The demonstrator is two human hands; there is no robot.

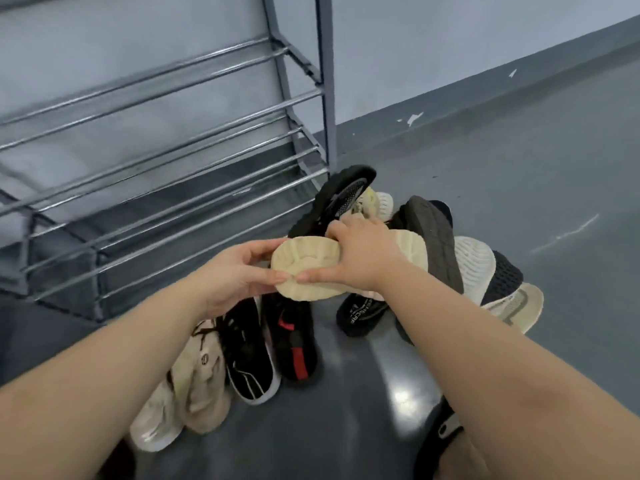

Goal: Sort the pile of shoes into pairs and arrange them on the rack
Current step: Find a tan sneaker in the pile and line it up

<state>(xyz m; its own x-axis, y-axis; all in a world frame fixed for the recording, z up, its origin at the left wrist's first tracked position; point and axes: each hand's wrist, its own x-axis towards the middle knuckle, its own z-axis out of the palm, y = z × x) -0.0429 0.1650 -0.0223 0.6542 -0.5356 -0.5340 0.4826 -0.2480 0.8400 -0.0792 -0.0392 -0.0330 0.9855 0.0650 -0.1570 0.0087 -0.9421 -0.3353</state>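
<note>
Grey painted flooring is running up to a pale wall, where a metal shoe rack (166, 140) is standing at the left. Beige sneakers (194, 382) are lying beside a black sneaker (249, 358). Left hand (235, 275) is pinching a cream-soled shoe (304, 268), held sole-up over the pile (433, 251); right hand (363, 258) is gripping it, seemingly around its middle.

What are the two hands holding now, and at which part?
Both the left hand and the right hand grip one cream shoe, sole up, by the sole's edges.
</note>
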